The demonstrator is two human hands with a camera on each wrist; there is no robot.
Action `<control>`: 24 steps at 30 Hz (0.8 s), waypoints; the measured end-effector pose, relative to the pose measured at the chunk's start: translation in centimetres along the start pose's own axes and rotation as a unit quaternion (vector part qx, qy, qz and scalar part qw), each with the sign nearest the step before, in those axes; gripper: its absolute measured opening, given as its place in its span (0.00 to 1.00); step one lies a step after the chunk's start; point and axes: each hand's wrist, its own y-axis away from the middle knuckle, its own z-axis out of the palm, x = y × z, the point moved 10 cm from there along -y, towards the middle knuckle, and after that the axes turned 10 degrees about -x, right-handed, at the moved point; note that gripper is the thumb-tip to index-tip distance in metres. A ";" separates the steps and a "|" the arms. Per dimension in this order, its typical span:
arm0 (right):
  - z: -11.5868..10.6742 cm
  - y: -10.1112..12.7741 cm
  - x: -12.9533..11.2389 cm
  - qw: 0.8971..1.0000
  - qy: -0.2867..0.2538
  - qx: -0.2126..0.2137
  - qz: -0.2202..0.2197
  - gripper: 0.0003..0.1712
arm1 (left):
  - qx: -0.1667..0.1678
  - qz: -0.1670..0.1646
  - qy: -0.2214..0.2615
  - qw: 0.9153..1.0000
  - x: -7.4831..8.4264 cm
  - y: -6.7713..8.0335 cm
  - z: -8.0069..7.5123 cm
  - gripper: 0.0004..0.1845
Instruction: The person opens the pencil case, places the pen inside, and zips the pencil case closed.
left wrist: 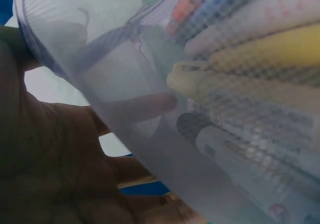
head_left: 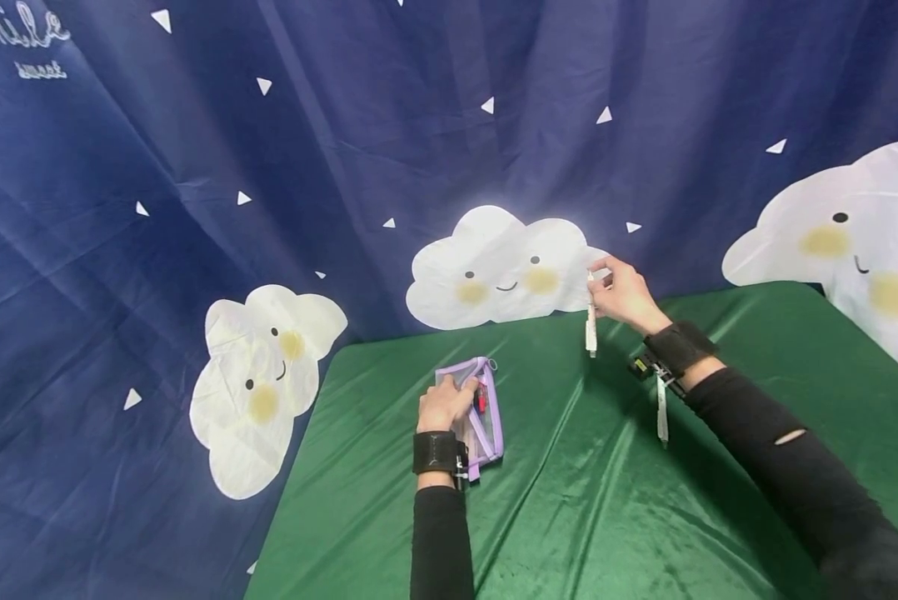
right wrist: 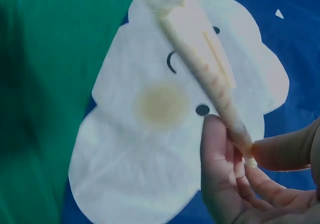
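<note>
A purple-edged mesh pencil pouch [head_left: 481, 410] lies on the green tablecloth [head_left: 584, 483]. My left hand [head_left: 445, 404] grips its near side, fingers curled round the mesh. The left wrist view shows the pouch mesh [left wrist: 150, 108] up close, with several pens [left wrist: 260, 83] inside it. Raised above the table's far part, my right hand [head_left: 623, 293] pinches the upper end of a white pen [head_left: 591, 321] that hangs down. In the right wrist view the white pen [right wrist: 205, 68] is held between thumb and fingertips [right wrist: 220, 149].
A dark blue curtain [head_left: 344, 150] printed with white smiling clouds hangs behind and to the left of the table. The table's left edge [head_left: 287, 500] drops off near the pouch. Both forearms wear black sleeves and wrist straps.
</note>
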 end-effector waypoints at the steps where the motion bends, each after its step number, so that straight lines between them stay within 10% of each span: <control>1: 0.4 -0.3 -0.1 1.000 -0.014 -0.005 -0.004 0.22 | 0.000 0.000 -0.002 1.000 0.0 0.0 0.0 0.38; 24: 8.0 -1.4 -3.1 0.984 -0.110 -0.121 -0.064 0.10 | -0.014 -0.002 0.011 1.000 -0.3 0.3 0.0 0.38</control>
